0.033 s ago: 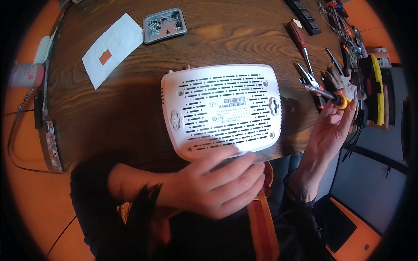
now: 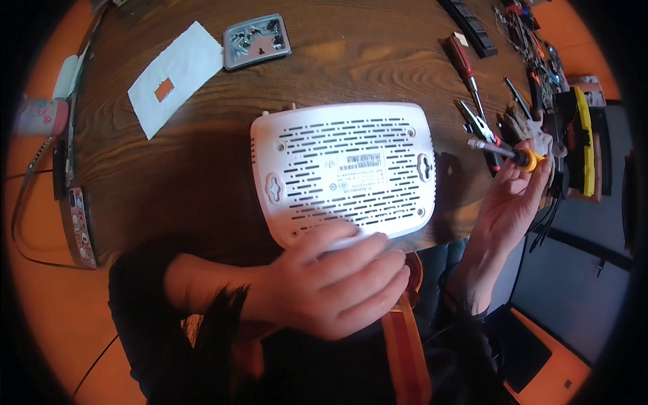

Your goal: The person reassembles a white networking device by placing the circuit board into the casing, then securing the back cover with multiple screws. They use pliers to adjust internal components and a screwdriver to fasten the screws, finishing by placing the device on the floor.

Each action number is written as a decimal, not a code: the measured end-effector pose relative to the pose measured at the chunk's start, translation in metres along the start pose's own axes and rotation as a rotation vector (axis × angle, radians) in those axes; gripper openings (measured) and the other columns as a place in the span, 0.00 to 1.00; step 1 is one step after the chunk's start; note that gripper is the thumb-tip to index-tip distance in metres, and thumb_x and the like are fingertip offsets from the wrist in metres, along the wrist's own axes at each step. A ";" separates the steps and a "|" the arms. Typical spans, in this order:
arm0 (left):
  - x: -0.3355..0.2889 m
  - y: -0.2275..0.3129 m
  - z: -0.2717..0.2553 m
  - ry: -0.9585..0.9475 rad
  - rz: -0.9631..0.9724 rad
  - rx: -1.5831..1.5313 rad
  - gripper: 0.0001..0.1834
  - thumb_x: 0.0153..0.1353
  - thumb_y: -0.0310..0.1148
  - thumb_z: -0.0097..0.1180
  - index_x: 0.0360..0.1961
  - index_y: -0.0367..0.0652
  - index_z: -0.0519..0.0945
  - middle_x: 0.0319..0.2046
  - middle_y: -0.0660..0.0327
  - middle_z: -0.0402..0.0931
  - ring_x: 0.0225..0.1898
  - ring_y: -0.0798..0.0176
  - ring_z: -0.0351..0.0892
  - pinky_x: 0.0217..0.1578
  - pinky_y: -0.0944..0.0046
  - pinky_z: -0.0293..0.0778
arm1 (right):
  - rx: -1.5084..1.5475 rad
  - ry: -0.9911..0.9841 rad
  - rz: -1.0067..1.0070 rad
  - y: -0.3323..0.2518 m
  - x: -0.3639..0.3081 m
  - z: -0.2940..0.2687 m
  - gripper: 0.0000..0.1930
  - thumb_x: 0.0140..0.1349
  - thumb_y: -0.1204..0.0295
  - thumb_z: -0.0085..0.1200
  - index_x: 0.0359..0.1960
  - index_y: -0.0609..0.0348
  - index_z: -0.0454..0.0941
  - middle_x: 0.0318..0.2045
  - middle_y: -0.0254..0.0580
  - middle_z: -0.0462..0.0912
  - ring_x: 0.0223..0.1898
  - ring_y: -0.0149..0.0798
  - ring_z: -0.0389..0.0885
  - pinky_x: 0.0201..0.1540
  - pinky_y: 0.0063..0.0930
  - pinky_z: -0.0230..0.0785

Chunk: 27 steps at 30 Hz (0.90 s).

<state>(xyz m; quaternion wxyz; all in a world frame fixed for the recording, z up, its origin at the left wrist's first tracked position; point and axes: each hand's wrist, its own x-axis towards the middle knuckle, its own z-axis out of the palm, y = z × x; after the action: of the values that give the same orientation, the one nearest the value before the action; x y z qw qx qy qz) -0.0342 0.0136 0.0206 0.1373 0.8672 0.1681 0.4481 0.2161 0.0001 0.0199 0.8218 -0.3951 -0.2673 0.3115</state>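
- The dark-grained wooden table [image 2: 351, 61] filled the upper half of the view, its near edge at six o'clock beside the person's lap.
- The white vented plastic router case [image 2: 344, 172] lay underside up at the centre of the table, its near edge overhanging toward the person.
- The left hand [image 2: 331, 283], at six o'clock from the case, pressed down on that near edge with fingers spread flat, steadying rather than gripping it.
- The right hand [image 2: 509, 199], at three o'clock from the case, pinched a small orange-handled screwdriver [image 2: 506, 152] between thumb and fingertips, tip pointing toward the case.
- By my judgement the step in hand was bringing the driver to the underside screws; seating the tip would call for the case held still.
- A white paper sheet with an orange patch [image 2: 179, 74] lay at ten o'clock.
- A small grey metal tray of screws [image 2: 256, 42] sat at eleven o'clock.
- A red-handled screwdriver [image 2: 464, 64] and pliers [image 2: 478, 125] lay at two o'clock.
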 end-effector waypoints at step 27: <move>0.045 -0.131 -0.066 -0.057 -0.482 0.096 0.13 0.51 0.22 0.58 0.40 0.37 0.81 0.39 0.54 0.78 0.37 0.60 0.80 0.34 0.67 0.77 | -0.244 0.189 0.097 0.037 0.001 0.043 0.24 0.64 0.64 0.50 0.56 0.66 0.62 0.49 0.52 0.73 0.49 0.36 0.76 0.50 0.18 0.74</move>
<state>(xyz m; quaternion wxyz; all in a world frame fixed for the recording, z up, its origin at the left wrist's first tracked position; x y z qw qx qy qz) -0.0858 0.1568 0.0397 0.2037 0.8199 0.3873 0.3691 0.1760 0.0398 0.0132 0.7731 -0.5322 -0.2050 0.2776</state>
